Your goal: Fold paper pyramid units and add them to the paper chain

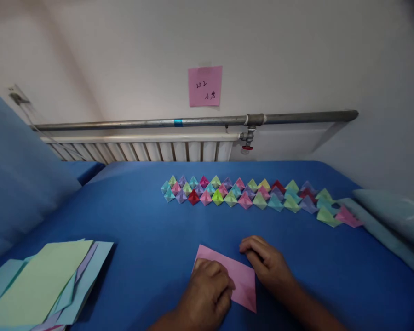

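A pink sheet of paper (243,280) lies slanted on the blue table surface (141,248) near the front. My left hand (207,292) rests over its left part, fingers curled, and covers that side of the sheet. Whether the fingers pinch the paper is hidden. Just beyond the sheet's upper right corner is my right hand (267,264), its fingers bent and pressed together; nothing shows in it. Faint crease lines cross the right part of the sheet.
Rows of folded paper pieces (217,197) in many colours stretch across the table's far side. A stack of coloured sheets (44,276) lies at the left. Behind are a radiator (165,151), pipe (131,124) and wall note (205,86); plastic wrapping (393,225) sits right.
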The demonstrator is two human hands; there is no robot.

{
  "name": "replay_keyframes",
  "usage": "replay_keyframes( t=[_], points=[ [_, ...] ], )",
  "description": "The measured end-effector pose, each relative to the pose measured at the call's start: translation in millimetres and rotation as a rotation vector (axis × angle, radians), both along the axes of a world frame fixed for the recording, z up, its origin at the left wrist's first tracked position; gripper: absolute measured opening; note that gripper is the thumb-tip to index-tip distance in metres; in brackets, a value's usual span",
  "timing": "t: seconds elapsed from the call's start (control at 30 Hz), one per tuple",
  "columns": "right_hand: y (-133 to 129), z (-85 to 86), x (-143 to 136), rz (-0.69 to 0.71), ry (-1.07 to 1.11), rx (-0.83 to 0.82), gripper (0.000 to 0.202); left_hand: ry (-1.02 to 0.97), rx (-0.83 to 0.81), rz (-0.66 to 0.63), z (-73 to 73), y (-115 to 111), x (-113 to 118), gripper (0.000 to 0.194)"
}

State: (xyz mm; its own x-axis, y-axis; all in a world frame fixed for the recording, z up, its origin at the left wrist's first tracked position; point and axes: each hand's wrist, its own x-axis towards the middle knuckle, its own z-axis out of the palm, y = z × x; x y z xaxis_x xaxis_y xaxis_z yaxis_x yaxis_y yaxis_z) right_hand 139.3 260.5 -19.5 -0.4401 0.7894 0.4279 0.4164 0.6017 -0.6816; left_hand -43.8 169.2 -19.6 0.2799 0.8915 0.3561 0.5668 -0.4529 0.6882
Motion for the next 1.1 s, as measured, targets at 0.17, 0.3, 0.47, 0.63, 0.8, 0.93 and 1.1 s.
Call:
replay_keyframes(
  t=[0.17,0.3,0.47,0.63,0.8,0.93,1.1],
  points=[
    [1,-0.6,0,0.007,-0.005,-0.007,0.02,-0.011,0.009,0.018,0.6,1,0,0.016],
    [3,-1.7,0,0.017,0.022,-0.018,0.02,0.011,-0.014,0.025,1.8,0,-1,0.016],
    [2,-1.5,-1,-0.012,0.036,-0.045,0.02,0.057,-0.021,0.012,2.6,-4,-1,0.017],
    [1,-2.3,-3,-0.04,0.081,-0.061,0.022,0.146,0.053,0.015,-1.5,-6,-1,0.019],
    [0,-6.1,-4,-0.096,0.047,-0.057,0.024,0.155,0.168,0.007,-3.0,-1,-4,0.015],
    [-2,-7.6,-4,-0.125,0.057,-0.059,0.025,0.18,0.232,0.044,-0.5,1,-9,0.016],
    [-3,-8.4,-4,-0.152,0.068,-0.07,0.024,0.225,0.254,0.163,-1.8,6,-22,0.02]
  ],
)
